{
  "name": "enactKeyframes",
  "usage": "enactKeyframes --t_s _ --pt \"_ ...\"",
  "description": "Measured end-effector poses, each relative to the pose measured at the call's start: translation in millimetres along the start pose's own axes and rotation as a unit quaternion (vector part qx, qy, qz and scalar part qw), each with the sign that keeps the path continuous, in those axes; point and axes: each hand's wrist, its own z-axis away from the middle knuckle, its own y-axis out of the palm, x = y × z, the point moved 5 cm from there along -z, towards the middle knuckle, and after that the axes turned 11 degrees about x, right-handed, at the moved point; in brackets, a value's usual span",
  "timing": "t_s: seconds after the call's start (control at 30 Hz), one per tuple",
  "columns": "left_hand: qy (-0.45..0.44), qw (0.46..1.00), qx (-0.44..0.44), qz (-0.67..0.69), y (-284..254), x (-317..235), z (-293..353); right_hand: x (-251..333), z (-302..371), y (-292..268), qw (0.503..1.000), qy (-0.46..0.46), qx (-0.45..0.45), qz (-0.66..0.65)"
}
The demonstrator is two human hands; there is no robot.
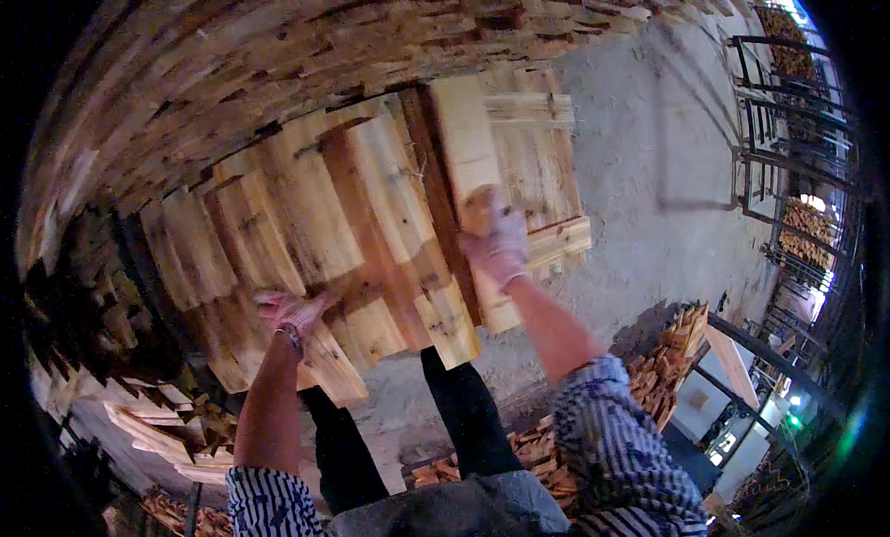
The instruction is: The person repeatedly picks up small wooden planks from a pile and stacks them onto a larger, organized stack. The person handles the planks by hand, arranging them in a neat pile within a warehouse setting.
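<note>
Several wooden boards lie side by side before me, some overlapping at odd angles. My left hand, fingers spread, is over the near ends of the boards on the left, close to a narrow board. Whether it touches the wood is hard to tell. My right hand, in a pale glove, is smeared by motion at the long light plank on the right of the row; its grip does not show. Between my hands lies a loose board with a knotty near end.
A tall stack of wood pieces curves along the far side. Slatted wooden pieces lie under the right plank on the concrete floor. Cut wood is heaped at the near right. Metal racks stand far right.
</note>
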Motion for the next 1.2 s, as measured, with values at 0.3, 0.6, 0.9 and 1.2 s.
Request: enactKeyframes --t_s 0.3,0.6,0.9,1.2 --pt "0.024 0.996 0.014 -0.083 0.4 4.3 3.7 -55.8 -20.7 -15.8 0.995 -0.07 0.014 -0.07" --pt "-0.081 0.99 -0.047 -0.109 -2.9 -9.3 23.5 -83.6 -54.5 11.8 0.999 -0.013 0.018 -0.049" --pt "0.026 0.992 0.007 -0.124 -4.1 -1.9 5.9 -88.1 -67.5 -4.3 0.991 -0.087 -0.095 0.025" --pt "0.0 0.999 0.037 -0.01 -13.3 26.8 -5.3 -140.9 -95.8 -49.4 0.996 -0.042 -0.062 -0.055"
